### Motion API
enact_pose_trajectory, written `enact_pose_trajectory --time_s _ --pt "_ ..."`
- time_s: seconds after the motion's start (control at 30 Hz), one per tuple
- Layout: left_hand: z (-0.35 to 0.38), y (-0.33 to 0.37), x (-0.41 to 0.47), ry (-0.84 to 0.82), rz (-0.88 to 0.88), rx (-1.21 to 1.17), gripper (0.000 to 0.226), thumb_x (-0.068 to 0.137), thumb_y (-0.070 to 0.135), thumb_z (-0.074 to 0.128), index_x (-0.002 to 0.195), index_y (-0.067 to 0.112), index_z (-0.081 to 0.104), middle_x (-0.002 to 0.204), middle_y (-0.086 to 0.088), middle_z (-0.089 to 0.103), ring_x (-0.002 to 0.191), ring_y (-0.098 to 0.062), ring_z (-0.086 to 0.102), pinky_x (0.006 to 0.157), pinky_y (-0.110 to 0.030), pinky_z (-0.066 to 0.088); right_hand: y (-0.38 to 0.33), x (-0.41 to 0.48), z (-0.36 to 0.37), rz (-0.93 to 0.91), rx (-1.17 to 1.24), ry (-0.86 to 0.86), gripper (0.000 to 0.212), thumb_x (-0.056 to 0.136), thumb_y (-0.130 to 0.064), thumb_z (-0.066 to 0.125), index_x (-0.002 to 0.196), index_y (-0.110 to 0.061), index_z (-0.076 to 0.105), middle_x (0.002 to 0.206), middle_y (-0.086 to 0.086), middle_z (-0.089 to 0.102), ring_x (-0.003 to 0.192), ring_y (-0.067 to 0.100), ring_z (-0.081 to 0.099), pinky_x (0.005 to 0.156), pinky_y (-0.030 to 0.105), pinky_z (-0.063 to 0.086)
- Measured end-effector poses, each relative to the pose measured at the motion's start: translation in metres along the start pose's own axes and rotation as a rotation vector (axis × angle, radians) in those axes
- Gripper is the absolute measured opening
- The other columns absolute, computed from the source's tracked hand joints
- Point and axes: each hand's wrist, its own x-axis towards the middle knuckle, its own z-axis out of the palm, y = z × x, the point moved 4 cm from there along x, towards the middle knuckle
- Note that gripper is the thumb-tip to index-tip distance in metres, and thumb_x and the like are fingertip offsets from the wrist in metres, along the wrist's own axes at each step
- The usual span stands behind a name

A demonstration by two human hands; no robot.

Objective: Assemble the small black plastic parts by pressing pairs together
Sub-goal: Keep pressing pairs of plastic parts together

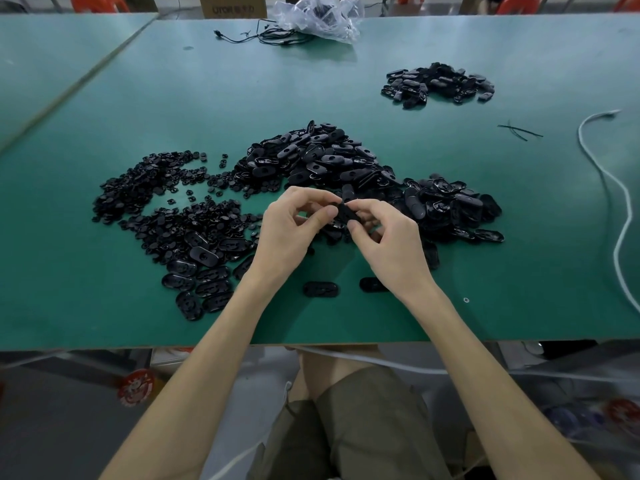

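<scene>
Both hands meet over the middle of the green table. My left hand and my right hand pinch one small black oval plastic part between thumbs and fingertips. Behind them lies a big heap of black oval shells. Small round black pieces spread to the left. More oval shells lie to the right. A row of oval parts sits near my left forearm. Two single oval parts lie between my wrists.
A separate pile of black parts sits at the far right. A white cord runs down the right side. Black cables and a clear plastic bag lie at the far edge. The table's front edge is near my lap.
</scene>
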Motion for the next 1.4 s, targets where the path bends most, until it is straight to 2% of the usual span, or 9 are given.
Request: enact_pose_trajectory --time_s 0.1,0.23,0.33,0.47,0.77,0.87,1.0,1.17,1.4 --pt "-0.0018 0.0006 0.0010 0.005 0.020 -0.017 0.015 0.095 0.008 0.074 0.101 0.021 0.077 0.117 -0.003 0.069 0.100 -0.013 0.069 0.080 -0.029 0.059 -0.0005 -0.0010 0.0003 -0.015 0.033 -0.009 0.026 0.098 -0.011 0.070 0.121 -0.023 0.071 0.098 -0.009 0.069 0.085 0.005 0.063 0.079 0.017 0.051" --pt "0.0028 -0.0006 0.0007 -0.062 -0.014 -0.065 0.014 0.094 0.006 0.075 0.096 0.019 0.077 0.105 -0.012 0.073 0.085 -0.018 0.068 0.071 -0.028 0.055 -0.0012 -0.0011 -0.0017 -0.014 0.081 -0.025 0.024 0.097 -0.013 0.071 0.116 -0.027 0.063 0.088 -0.008 0.070 0.077 0.010 0.065 0.070 0.015 0.049" --pt "0.0024 -0.0021 0.0010 -0.056 -0.014 -0.058 0.012 0.091 0.007 0.077 0.095 0.018 0.078 0.109 -0.007 0.073 0.085 -0.012 0.069 0.073 -0.020 0.051 -0.0028 -0.0023 -0.0015 -0.030 0.077 -0.019 0.020 0.097 -0.012 0.071 0.105 -0.027 0.061 0.087 -0.012 0.068 0.075 0.005 0.063 0.069 0.012 0.047" --pt "0.0042 -0.0045 -0.0004 -0.105 -0.065 -0.080 0.009 0.092 0.007 0.077 0.097 0.015 0.078 0.092 -0.006 0.077 0.082 -0.025 0.071 0.069 -0.028 0.055 -0.0035 -0.0029 -0.0014 -0.036 0.087 -0.026 0.014 0.096 -0.008 0.071 0.099 -0.019 0.065 0.087 -0.015 0.068 0.076 0.002 0.063 0.068 0.011 0.046" --pt "0.0031 -0.0022 -0.0016 -0.103 -0.061 -0.092 0.009 0.090 0.003 0.078 0.097 0.007 0.078 0.093 -0.018 0.072 0.071 -0.007 0.067 0.070 -0.017 0.049 -0.0017 -0.0035 -0.0005 0.015 0.107 -0.031 0.004 0.097 -0.011 0.073 0.100 -0.012 0.071 0.083 -0.011 0.069 0.061 -0.002 0.058 0.061 0.009 0.042" --pt "0.0021 -0.0023 -0.0010 -0.081 -0.065 -0.098 0.012 0.088 0.002 0.078 0.096 0.012 0.079 0.093 -0.011 0.070 0.078 -0.018 0.070 0.078 -0.029 0.057 -0.0022 -0.0035 -0.0005 0.014 0.089 -0.031 0.003 0.097 -0.012 0.073 0.101 -0.012 0.073 0.080 -0.012 0.068 0.060 -0.003 0.058 0.059 0.008 0.041" --pt "0.0020 -0.0010 -0.0021 -0.082 -0.074 -0.126 0.010 0.087 0.001 0.079 0.095 0.007 0.077 0.093 -0.022 0.073 0.080 -0.029 0.073 0.083 -0.036 0.060 -0.0017 -0.0044 0.0005 0.014 0.074 -0.052 0.004 0.097 -0.012 0.074 0.101 -0.011 0.075 0.078 -0.012 0.067 0.060 -0.003 0.058 0.058 0.007 0.040" --pt "0.0020 -0.0014 -0.0023 -0.081 -0.102 -0.144 0.009 0.085 0.003 0.081 0.092 0.003 0.075 0.092 -0.021 0.075 0.082 -0.030 0.073 0.083 -0.035 0.060 -0.0037 -0.0040 0.0003 -0.012 0.073 -0.077 0.003 0.098 -0.012 0.073 0.101 -0.013 0.072 0.092 0.000 0.074 0.068 0.004 0.061 0.065 0.013 0.044" --pt "0.0023 -0.0037 -0.0017 -0.084 -0.106 -0.207 0.011 0.084 0.005 0.083 0.087 0.007 0.074 0.081 -0.006 0.078 0.073 -0.012 0.072 0.072 -0.019 0.055 -0.0032 -0.0025 -0.0006 -0.032 0.107 -0.071 0.002 0.098 -0.012 0.072 0.099 -0.014 0.071 0.094 -0.001 0.071 0.084 0.017 0.068 0.073 0.035 0.057"
